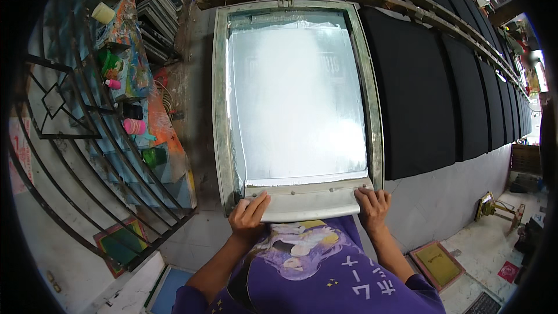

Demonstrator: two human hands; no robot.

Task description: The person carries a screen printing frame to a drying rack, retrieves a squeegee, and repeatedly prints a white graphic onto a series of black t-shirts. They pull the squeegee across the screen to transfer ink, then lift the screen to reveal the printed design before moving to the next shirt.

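Note:
A large screen printing frame [221, 104] lies before me, its mesh [296, 99] pale and shiny, with a white film of ink over it. Faint dark lettering shows through near the mesh's upper middle. Across the frame's near end lies a wide squeegee [311, 204] with a light handle and small bolts along its edge. My left hand [250, 214] grips the squeegee's left end, fingers curled over it. Around its right end, my right hand [373, 204] is closed in the same way. The squeegee's blade touches the mesh's near edge.
Black fabric panels [412, 93] lie in a row to the right, beside a long rail [401, 6]. A metal grille [75, 134] and a paint-stained bench [165, 122] with pots stand left. Stacked frames [157, 17] lean at the far left; a small yellow frame [437, 264] lies low right.

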